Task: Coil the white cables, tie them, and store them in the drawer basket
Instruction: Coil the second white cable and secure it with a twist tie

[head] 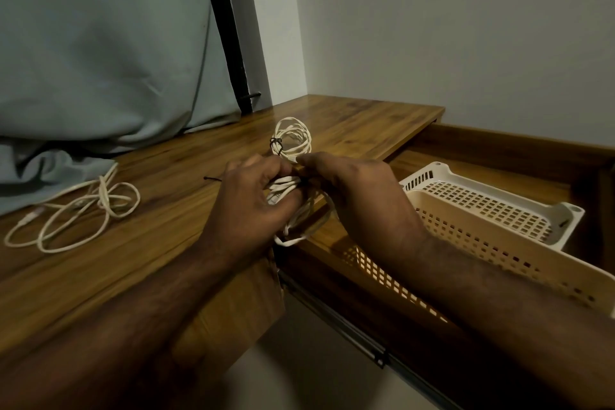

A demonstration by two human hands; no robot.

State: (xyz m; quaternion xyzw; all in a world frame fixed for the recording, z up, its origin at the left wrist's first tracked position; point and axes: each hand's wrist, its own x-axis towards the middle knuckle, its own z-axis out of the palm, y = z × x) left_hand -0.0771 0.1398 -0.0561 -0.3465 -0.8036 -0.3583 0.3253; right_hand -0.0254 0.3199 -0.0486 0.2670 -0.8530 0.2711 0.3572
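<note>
White cable coil (286,188) gripped by left hand (253,200) at the desk (166,183) edge, right hand (352,190) pinching its dark tie, tied coil (293,140) behind, loose cable (76,213) left, basket (499,210) in open drawer (532,156)

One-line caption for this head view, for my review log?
Both hands tie a coiled white cable at the desk edge; one tied coil behind, one loose cable left, baskets empty.
</note>
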